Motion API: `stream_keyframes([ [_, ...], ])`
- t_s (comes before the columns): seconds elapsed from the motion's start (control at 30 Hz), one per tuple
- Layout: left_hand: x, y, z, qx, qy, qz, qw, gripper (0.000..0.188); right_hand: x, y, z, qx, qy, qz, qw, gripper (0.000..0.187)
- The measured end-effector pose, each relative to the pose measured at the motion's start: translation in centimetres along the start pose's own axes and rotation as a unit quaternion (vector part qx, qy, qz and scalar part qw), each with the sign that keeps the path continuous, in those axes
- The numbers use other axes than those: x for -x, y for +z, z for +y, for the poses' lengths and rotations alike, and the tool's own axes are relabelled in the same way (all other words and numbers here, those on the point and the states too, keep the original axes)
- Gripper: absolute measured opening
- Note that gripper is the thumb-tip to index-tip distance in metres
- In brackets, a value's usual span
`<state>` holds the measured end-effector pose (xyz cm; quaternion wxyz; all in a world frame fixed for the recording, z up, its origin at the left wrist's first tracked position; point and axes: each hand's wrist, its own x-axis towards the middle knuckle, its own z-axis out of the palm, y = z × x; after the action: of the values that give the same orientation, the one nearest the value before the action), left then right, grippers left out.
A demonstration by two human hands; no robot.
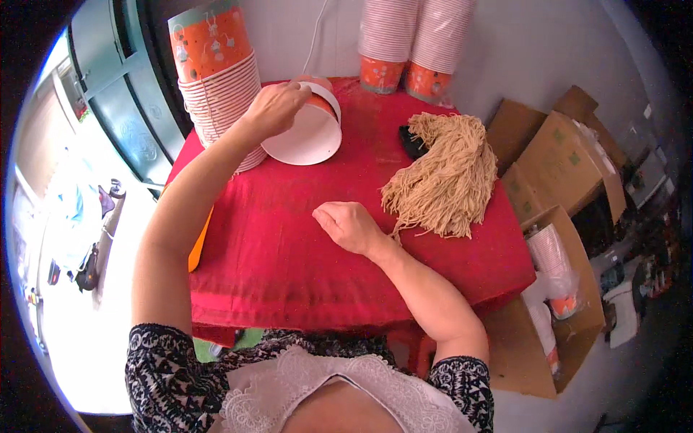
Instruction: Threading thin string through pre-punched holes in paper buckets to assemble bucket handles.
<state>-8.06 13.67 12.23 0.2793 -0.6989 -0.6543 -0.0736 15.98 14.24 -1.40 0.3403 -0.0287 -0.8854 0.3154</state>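
Note:
My left hand [278,110] reaches to the far left of the table and is closed on the upper rim of a paper bucket [307,141]. The bucket is tilted, its round white mouth facing me. Right behind it shows the rim of another orange and white paper bucket [328,97], mostly hidden. My right hand [348,226] is over the middle of the table with its fingers curled together; whatever is inside them is hidden. To its right lies a thick bundle of tan strings [447,177], with a loose strand reaching toward my wrist.
A tall stack of orange paper buckets [216,86] stands left of my left hand. Two wrapped stacks [390,43] stand at the back. A dark object [413,143] sits beside the strings. Red cloth [289,267] covers the table. Open cardboard boxes [570,173] lie right; a door [123,94] is left.

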Motion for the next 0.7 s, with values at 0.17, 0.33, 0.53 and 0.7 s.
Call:
stream_keyframes([
  [0.17, 0.1, 0.1, -0.3, 0.026, -0.038, -0.013, 0.999, 0.011, 0.0, -0.1, -0.2, -0.010, 0.018, -0.016, 1.000, 0.023],
  [0.33, 0.8, -0.7, -0.7, 0.020, -0.043, -0.039, 0.998, 0.011, 0.0, -0.1, -0.2, 0.013, 0.038, -0.038, 0.998, 0.023],
  [0.53, 2.6, -4.6, 1.2, 0.056, -0.043, 0.013, 0.997, 0.014, 0.1, 0.0, -0.2, -0.003, 0.027, -0.030, 0.999, 0.022],
  [0.7, 4.8, -7.2, 3.4, 0.041, -0.106, -0.067, 0.991, 0.015, 0.2, -0.1, -1.1, -0.043, -0.032, -0.007, 0.999, 0.017],
])
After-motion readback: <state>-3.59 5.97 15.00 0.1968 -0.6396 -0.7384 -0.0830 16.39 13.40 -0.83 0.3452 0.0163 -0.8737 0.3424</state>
